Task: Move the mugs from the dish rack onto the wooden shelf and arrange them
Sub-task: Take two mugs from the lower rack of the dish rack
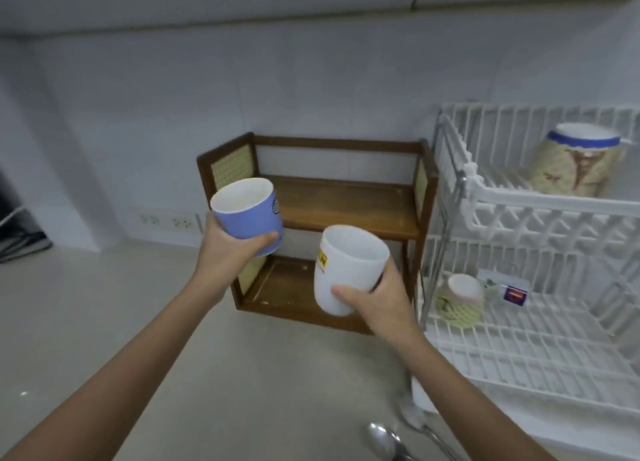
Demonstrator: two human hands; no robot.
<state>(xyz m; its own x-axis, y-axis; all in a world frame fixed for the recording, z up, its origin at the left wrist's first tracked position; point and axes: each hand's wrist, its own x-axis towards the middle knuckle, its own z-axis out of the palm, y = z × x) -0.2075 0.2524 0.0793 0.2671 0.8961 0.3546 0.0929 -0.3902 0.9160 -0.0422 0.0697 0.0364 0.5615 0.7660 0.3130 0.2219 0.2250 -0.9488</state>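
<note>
Both mugs hang just in front of the wooden shelf [341, 202], mouths up for setting down: left hand [228, 252] grips the blue mug [247, 214], right hand [375, 299] grips the white mug [346, 270]; its boards look bare

A pale tiled wall [311, 89] with sockets [166, 222] rises behind a light countertop [173, 356].

Both tiers of wooden shelf [341, 206] look bare, dish rack [540, 218] crowding its right side
</note>
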